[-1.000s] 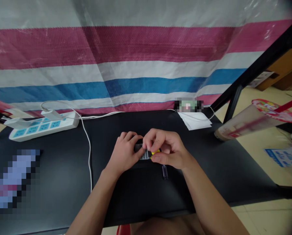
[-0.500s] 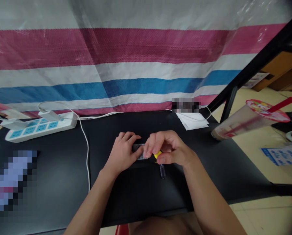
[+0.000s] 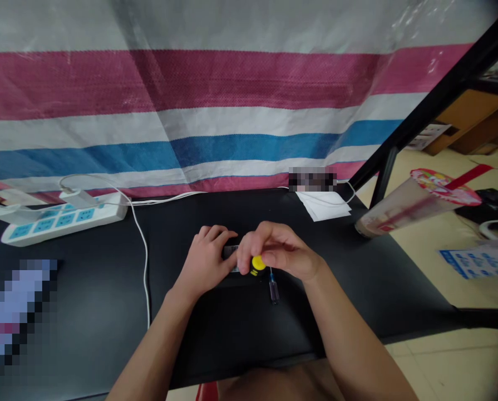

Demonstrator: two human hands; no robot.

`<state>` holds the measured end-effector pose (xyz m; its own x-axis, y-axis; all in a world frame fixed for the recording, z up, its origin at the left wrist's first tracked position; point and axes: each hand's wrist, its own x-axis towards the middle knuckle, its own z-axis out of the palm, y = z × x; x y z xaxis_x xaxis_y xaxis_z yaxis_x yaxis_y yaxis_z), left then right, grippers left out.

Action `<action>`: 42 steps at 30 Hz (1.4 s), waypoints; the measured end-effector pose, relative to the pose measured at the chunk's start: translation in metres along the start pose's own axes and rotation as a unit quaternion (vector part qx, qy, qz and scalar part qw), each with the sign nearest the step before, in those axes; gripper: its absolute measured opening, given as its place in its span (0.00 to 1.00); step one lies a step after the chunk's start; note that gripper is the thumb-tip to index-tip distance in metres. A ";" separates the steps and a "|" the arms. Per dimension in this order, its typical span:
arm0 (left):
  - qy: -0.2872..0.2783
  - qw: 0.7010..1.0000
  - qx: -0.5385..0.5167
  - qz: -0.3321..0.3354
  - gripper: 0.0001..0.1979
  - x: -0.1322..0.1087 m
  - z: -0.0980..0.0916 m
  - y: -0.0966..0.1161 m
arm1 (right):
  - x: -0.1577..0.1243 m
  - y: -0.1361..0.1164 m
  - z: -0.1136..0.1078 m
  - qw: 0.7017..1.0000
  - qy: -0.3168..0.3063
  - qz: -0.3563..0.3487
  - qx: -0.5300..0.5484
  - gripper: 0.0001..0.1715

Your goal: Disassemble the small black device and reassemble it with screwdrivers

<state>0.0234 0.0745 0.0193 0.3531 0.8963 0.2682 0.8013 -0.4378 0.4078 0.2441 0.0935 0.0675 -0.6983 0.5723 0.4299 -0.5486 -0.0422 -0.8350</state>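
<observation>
My left hand (image 3: pixel 207 257) lies curled over a small dark device with a white label (image 3: pixel 232 257) on the black table (image 3: pixel 85 289), pinning it down. My right hand (image 3: pixel 279 253) pinches a small screwdriver with a yellow cap (image 3: pixel 257 264) upright beside that device. A second small screwdriver with a clear handle (image 3: pixel 274 289) lies on the table just in front of my right hand. Most of the device is hidden under my fingers.
A white power strip with blue sockets (image 3: pixel 60 216) and a white cable (image 3: pixel 142 245) sit at the back left. Folded white paper (image 3: pixel 323 204) lies at the back right. A plastic drink cup with a red straw (image 3: pixel 419 201) stands at the right edge. A striped tarp (image 3: pixel 232 100) hangs behind.
My right hand has rolled so that the screwdriver's yellow cap now faces up and shows fully. My left hand stays on the device. The view has drifted slightly right.
</observation>
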 end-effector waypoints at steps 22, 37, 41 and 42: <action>0.013 1.000 -0.015 0.002 0.17 0.000 0.000 0.000 | 0.000 0.002 -0.003 0.999 -0.021 -0.027 0.012 0.13; 0.008 1.000 -0.013 0.002 0.17 0.000 0.000 0.000 | -0.001 -0.001 -0.004 0.999 -0.023 -0.025 0.020 0.07; 0.007 1.000 -0.015 0.002 0.17 0.000 0.000 0.000 | 0.003 -0.001 -0.005 0.999 -0.017 -0.035 0.006 0.09; 0.007 1.000 -0.015 0.002 0.16 0.000 0.000 0.000 | 0.003 0.000 -0.005 0.999 -0.011 -0.034 0.005 0.09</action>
<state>0.0231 0.0746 0.0192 0.3493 0.8935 0.2821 0.7854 -0.4434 0.4319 0.2438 0.0992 0.0673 -0.6693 0.5561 0.4927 -0.5993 -0.0121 -0.8004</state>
